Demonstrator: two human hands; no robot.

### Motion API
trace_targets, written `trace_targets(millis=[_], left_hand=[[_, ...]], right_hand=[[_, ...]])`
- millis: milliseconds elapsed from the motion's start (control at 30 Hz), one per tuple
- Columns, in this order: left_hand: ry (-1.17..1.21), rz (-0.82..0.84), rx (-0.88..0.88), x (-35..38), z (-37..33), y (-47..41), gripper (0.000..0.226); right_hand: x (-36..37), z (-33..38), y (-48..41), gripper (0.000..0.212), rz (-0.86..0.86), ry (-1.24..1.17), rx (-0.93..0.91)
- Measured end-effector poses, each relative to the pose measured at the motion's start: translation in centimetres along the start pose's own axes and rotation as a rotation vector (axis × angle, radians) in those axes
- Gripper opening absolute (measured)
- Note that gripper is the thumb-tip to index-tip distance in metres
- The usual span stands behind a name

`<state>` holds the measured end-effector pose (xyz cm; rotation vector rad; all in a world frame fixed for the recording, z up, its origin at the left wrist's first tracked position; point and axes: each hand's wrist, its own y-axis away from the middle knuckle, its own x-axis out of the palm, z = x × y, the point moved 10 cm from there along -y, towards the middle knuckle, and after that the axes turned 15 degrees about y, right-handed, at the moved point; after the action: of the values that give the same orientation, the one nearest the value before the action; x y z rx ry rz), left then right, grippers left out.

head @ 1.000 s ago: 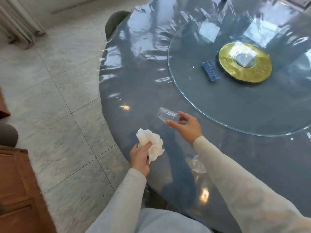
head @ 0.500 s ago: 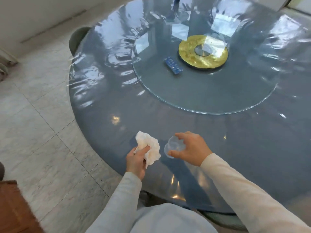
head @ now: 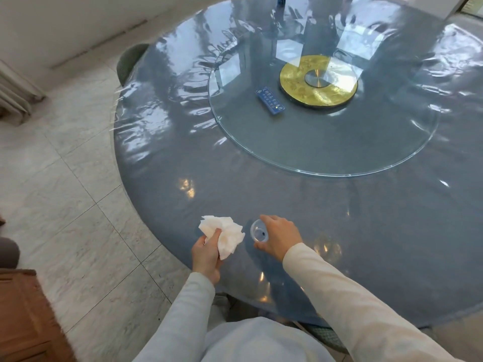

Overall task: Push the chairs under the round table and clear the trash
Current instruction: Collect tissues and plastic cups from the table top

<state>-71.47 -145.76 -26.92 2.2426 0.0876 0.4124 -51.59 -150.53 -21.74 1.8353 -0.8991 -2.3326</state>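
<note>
One head-worn camera looks forward and down across the round table (head: 183, 158), seemingly close above its edge.

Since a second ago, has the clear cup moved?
Yes. The cup, held in the right hand, has pulled back from the glass turntable rim toward the table near edge, beside the tissue.

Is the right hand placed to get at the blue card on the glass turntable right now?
Probably not. The right hand grips a cup, so it is full, and the card lies far in on the turntable. Nothing stands between them.
</note>
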Motion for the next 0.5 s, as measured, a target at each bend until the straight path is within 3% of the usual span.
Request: trace_targets(millis=[200,300,500], left_hand=[[0.049,-0.032,0.032,-2.1,0.8,1.5,0.019],[0.110,-0.068,0.035,-4.3,1.0,2.3,0.027],[0.189,-0.045,0.066,-6.7,-2.0,2.9,0.026]], right_hand=[[1.0,0.5,-0.5,0.056,0.010,0.044,-0.060],[0.7,1.0,-0.9,0.054,0.016,0.070,-0.078],[-1.3,4.8,-1.8,0.073,0.030,-0.065,-0.076]])
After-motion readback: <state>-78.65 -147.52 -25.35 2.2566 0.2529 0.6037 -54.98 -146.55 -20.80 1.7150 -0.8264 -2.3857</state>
